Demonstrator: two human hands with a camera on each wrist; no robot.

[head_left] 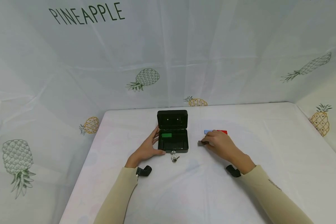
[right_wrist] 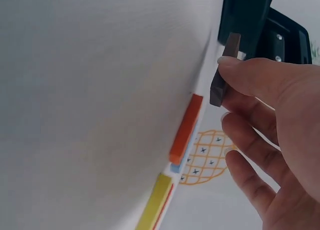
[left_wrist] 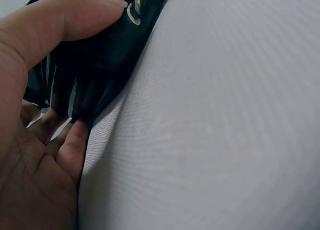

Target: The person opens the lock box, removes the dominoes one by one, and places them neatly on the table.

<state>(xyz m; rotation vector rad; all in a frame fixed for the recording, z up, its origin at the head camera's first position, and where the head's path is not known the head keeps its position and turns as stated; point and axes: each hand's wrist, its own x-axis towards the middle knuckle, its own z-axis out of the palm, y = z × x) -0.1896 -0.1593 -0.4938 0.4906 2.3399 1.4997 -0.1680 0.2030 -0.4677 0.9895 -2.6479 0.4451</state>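
A black cash box point(head_left: 182, 150) stands on the table with its lid point(head_left: 172, 123) raised. My left hand point(head_left: 146, 150) holds the box at its left side, the thumb on the front wall and the fingers along the side. A green block point(head_left: 166, 135) lies inside, at the back left. Keys point(head_left: 174, 159) hang from the front lock point(left_wrist: 134, 10). To the right of the box, my right hand point(head_left: 220, 144) pinches a dark grey block point(right_wrist: 219, 84) between thumb and fingers, just above the table or touching it; I cannot tell which.
Beyond the right hand lie a blue block point(head_left: 207, 132) and a red block point(head_left: 222, 132). The right wrist view shows an orange block point(right_wrist: 186, 130) and a yellow block point(right_wrist: 154, 202) near them. A white pineapple-print cloth point(head_left: 212, 37) hangs behind the white table point(head_left: 168, 199).
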